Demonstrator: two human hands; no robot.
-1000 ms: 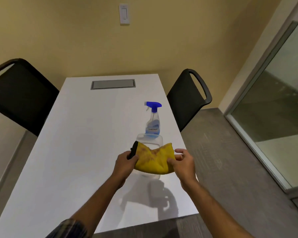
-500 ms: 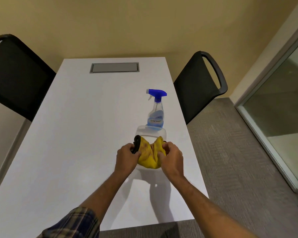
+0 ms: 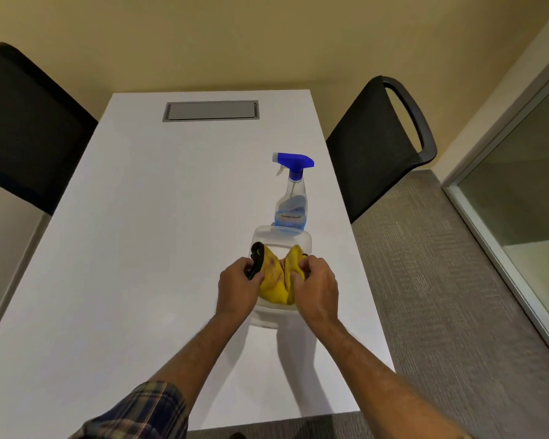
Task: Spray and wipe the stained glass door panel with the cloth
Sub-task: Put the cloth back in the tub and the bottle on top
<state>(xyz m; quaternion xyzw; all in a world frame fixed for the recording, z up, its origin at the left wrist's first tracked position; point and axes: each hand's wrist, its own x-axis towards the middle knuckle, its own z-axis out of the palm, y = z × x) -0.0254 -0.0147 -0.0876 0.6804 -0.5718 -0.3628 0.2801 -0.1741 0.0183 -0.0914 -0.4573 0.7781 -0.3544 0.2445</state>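
Hands (image 3: pixel 236 288) and (image 3: pixel 314 288) had squeezed the spread-out yellow cloth (image 3: pixel 274 280) into a bunch, both gripping it tight just before the spray bottle (image 3: pixel 292 198), so spraying hadn't started.

We are counting two black chairs (image 3: pixel 374 147), one spray bottle (image 3: pixel 292 198), one yellow cloth (image 3: pixel 274 280), one clear container (image 3: pixel 282 240), one table (image 3: pixel 140 232).

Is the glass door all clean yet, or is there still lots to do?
Not yet. Nothing looks cleaned so far. Right now the left hand and right hand bunch the stained yellow cloth over a clear plastic tub. The blue-topped clear spray bottle stands untouched on the white table. Spraying and wiping the glass door panel remain.
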